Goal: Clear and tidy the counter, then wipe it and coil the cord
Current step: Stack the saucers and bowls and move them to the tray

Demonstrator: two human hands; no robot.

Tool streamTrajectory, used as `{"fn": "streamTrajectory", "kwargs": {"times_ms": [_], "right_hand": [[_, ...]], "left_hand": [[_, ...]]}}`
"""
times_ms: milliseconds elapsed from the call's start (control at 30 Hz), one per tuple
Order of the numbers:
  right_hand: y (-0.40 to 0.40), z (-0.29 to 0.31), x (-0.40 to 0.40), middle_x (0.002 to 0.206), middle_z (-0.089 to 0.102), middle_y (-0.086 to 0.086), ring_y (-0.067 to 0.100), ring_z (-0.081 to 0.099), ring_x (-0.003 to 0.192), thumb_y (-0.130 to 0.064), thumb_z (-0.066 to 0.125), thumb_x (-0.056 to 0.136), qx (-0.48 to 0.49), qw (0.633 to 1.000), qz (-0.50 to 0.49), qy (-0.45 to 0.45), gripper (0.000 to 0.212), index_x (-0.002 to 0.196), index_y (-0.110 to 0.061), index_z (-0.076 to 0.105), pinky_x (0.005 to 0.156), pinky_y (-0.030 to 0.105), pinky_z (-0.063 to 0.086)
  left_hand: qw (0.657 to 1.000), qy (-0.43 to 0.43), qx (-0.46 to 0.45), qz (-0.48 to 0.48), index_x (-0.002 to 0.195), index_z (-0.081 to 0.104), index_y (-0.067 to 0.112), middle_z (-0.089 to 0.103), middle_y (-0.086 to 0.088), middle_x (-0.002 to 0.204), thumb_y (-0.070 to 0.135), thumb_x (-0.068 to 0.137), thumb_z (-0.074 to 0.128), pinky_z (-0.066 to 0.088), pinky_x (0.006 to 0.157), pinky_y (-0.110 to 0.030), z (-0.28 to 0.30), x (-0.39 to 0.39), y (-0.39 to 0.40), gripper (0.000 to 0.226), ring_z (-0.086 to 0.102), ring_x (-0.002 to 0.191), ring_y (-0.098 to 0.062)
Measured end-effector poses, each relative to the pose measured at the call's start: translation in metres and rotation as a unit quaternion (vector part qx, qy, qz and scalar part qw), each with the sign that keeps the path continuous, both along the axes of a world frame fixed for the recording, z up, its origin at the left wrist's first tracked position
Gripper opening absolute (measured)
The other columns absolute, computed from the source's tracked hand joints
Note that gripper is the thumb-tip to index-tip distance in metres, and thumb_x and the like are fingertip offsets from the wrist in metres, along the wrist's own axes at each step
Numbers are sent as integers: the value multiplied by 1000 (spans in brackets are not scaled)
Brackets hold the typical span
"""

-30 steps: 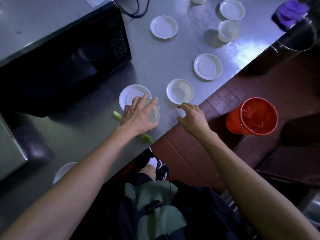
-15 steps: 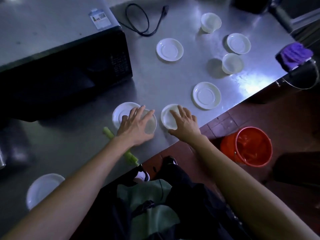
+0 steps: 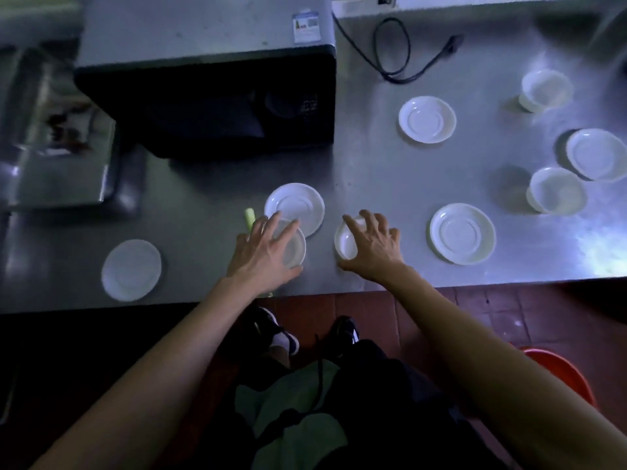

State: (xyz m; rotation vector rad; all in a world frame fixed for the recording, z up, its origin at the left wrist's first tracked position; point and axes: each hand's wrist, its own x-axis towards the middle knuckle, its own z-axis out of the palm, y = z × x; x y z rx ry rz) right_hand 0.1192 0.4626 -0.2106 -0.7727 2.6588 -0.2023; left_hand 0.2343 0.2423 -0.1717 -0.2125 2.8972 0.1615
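Observation:
My left hand (image 3: 263,254) lies over a small white bowl (image 3: 296,249) near the front edge of the steel counter (image 3: 380,178), fingers spread around its rim. My right hand (image 3: 373,247) covers a second small white bowl (image 3: 345,244) just to the right. A white saucer (image 3: 294,206) sits right behind the left bowl. A green celery stalk (image 3: 250,217) pokes out from under my left hand. More white saucers (image 3: 462,234) (image 3: 426,119) (image 3: 131,270) and bowls (image 3: 556,189) (image 3: 544,89) are scattered about. A black cord (image 3: 393,52) lies loose at the back.
A black microwave (image 3: 210,93) stands at the back left. A steel tray (image 3: 57,137) sits to its left. Another white dish (image 3: 595,154) rests at the far right. An orange bucket (image 3: 563,374) stands on the red tiled floor at the lower right.
My right hand moved from the counter edge onto the second bowl and now grips it. The left hand stayed on its bowl. The view swung left and tilted up.

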Motion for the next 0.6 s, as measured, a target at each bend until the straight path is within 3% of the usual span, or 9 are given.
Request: {"fn": "streamTrajectory", "kwargs": {"times_ms": [300,600], "right_hand": [[-76,34,16,157,19,3,30,21,138,-74,70,66,-37,992,112,33,108,152,-38,17,99,50,36],[-197,64,99,153,25,1,32,24,138,-78,65,68,-92,971,210,63,98,150,-40,27,103,52,35]], "left_hand": [[988,12,-2,156,152,19,40,15,-3,162,68,69,59,35,104,-55,20,67,-52,97,18,145,-29],[961,25,15,274,154,14,39,8,-3,163,66,76,59,32,109,-55,25,196,-132,94,11,148,-29]]}}
